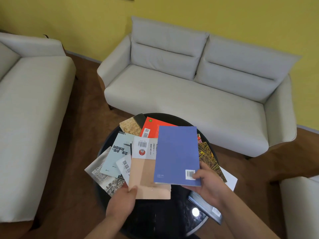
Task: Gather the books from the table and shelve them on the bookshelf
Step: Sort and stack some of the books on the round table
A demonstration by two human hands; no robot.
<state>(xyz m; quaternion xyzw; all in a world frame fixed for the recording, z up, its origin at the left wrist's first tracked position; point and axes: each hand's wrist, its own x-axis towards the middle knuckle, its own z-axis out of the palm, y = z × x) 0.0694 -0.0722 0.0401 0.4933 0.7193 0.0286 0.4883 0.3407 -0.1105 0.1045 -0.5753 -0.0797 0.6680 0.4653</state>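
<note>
Blue book [177,152]: back cover up, barcode at its near right corner; the right hand [207,181] holds it at that corner, thumb on the cover, fingers curled beneath; it lies over the heap, and whether it is lifted free cannot be told. Peach book [146,176]: just left of the blue one and partly under it; the left hand [123,200] pinches its near left corner, thumb on top. Both are over the round black surface [155,219], among scattered books: red book [152,128]; pale teal book [117,152]; grey photo-covered book [101,175]; yellow-patterned book [208,157]; dark book [205,208] overhanging the near right rim. Beyond: grey sofa [181,94]; second sofa [25,118] at left; yellow wall [224,18].
</note>
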